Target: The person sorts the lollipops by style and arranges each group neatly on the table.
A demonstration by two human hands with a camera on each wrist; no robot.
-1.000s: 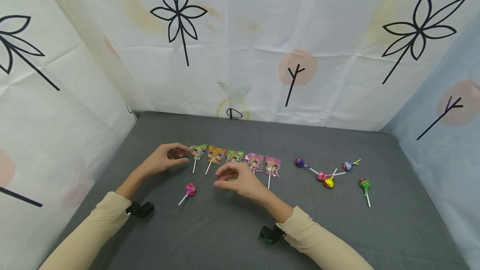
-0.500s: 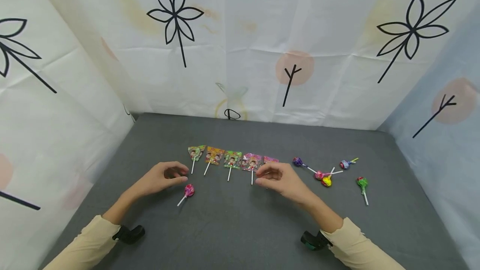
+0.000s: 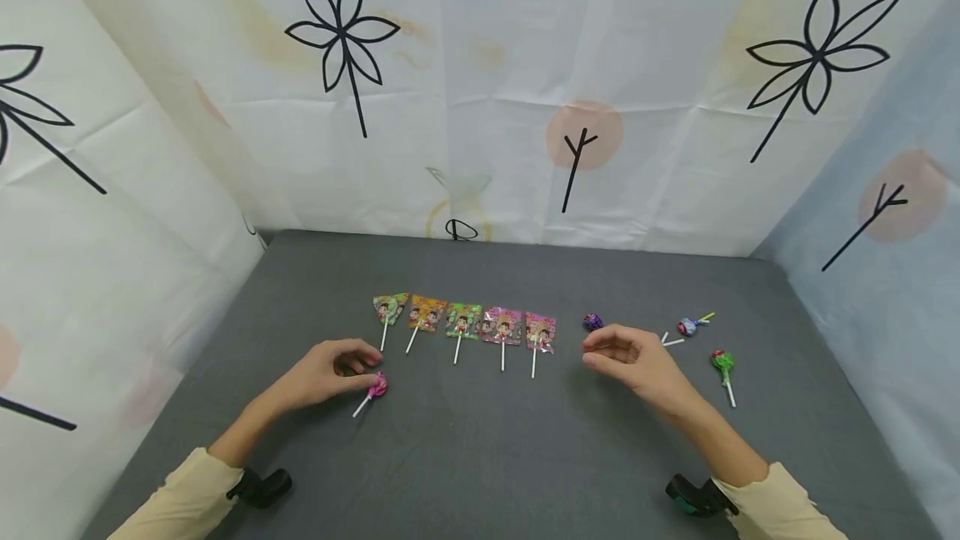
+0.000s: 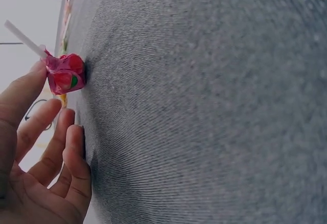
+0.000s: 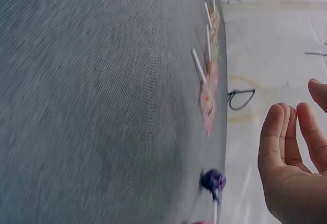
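My left hand (image 3: pixel 330 373) is right at a pink round lollipop (image 3: pixel 379 386) on the table, its thumb tip overlapping the candy in the head view. In the left wrist view, the thumb is by the lollipop's stick while the other fingers stand apart from it, loosely bent. To the right, my right hand (image 3: pixel 637 363) hovers with relaxed fingers and nothing between them. Close beyond its fingertips lies a purple lollipop (image 3: pixel 592 322). White sticks (image 3: pixel 670 342) show behind that hand, which hides the candies there.
Several flat-wrapped lollipops (image 3: pixel 462 321) lie in a row across the middle. Farther right are a blue lollipop (image 3: pixel 687 327) and a green one (image 3: pixel 722 361). The grey table (image 3: pixel 480 457) meets a patterned white cloth (image 3: pixel 495 148) at the back.
My right hand has swept rightward over the row to beside the purple lollipop. My left hand has come down nearer the body, from the row's left end to the pink lollipop.
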